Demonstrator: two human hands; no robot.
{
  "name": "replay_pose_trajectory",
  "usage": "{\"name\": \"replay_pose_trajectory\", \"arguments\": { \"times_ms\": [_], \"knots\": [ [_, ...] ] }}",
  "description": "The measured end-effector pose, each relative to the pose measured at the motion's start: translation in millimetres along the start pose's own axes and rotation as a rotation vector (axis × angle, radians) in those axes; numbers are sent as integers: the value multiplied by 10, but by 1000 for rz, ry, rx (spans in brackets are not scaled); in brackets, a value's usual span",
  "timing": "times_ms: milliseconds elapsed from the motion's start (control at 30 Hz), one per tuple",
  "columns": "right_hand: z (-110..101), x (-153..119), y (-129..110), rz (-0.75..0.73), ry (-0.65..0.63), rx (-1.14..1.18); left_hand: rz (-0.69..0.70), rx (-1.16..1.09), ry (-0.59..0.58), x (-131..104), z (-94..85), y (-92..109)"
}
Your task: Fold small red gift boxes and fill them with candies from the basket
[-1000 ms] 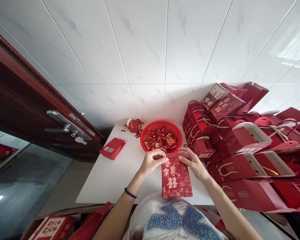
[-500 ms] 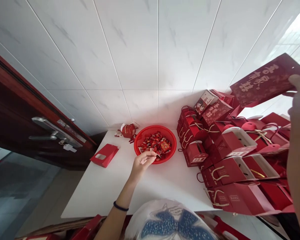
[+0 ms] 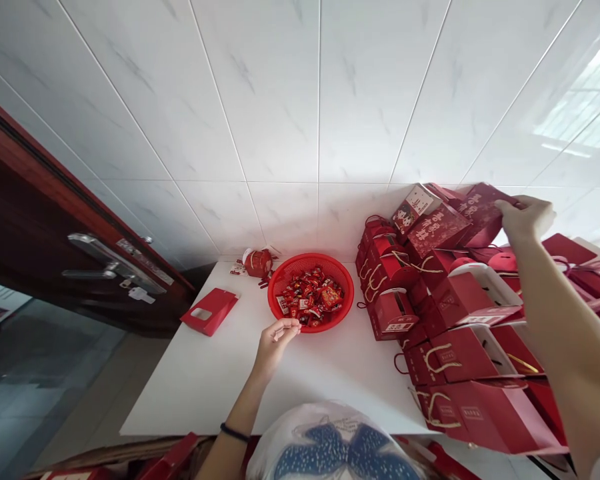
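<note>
My left hand [image 3: 277, 339] is at the near rim of a red mesh basket [image 3: 349, 303], its fingertips pinched together; anything between them is too small to make out. Wrapped candies [image 3: 313, 293] lie inside the basket. At the right, my right hand [image 3: 527, 215] grips the end of a flat dark-red box [image 3: 484, 207] with pale lettering, which rests at the back of the pile beside a similar lettered box [image 3: 437, 229]. Many red gift boxes with rope handles [image 3: 473, 293] fill the table's right side, several with open tops.
On the white table [image 3: 200, 387] lies a flat red box [image 3: 211, 311] at the left. A small round red package [image 3: 258, 263] stands behind the basket's left side, by the tiled wall [image 3: 280, 100]. A dark wooden door [image 3: 25, 213] stands at the left.
My right hand has brought the lettered box down and left onto the pile. My left hand has drawn back from over the candies to the basket's near rim.
</note>
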State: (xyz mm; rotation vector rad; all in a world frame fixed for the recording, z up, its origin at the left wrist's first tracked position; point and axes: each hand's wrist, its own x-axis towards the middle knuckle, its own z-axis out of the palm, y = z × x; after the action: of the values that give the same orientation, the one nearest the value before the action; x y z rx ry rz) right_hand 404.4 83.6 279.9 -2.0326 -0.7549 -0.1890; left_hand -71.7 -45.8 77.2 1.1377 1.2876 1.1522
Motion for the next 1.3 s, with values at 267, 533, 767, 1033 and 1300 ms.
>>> {"name": "replay_pose_trajectory", "arguments": {
  "times_ms": [267, 533, 767, 1033, 1300],
  "knots": [
    [-76, 14, -29, -12, 92, 92, -38, -22, -20, 61, 34, -138],
    [31, -77, 265, -56, 125, 257, -34, 1, -40, 19, 82, -242],
    [50, -118, 387, -121, 243, 414, -44, -3, -43, -12, 106, -363],
    [1, -217, 480, -15, 73, 292, -88, -21, -63, -19, 141, -433],
    [5, -289, 234, -54, -241, -12, -99, -22, -90, 5, 179, -512]
  ]
}}
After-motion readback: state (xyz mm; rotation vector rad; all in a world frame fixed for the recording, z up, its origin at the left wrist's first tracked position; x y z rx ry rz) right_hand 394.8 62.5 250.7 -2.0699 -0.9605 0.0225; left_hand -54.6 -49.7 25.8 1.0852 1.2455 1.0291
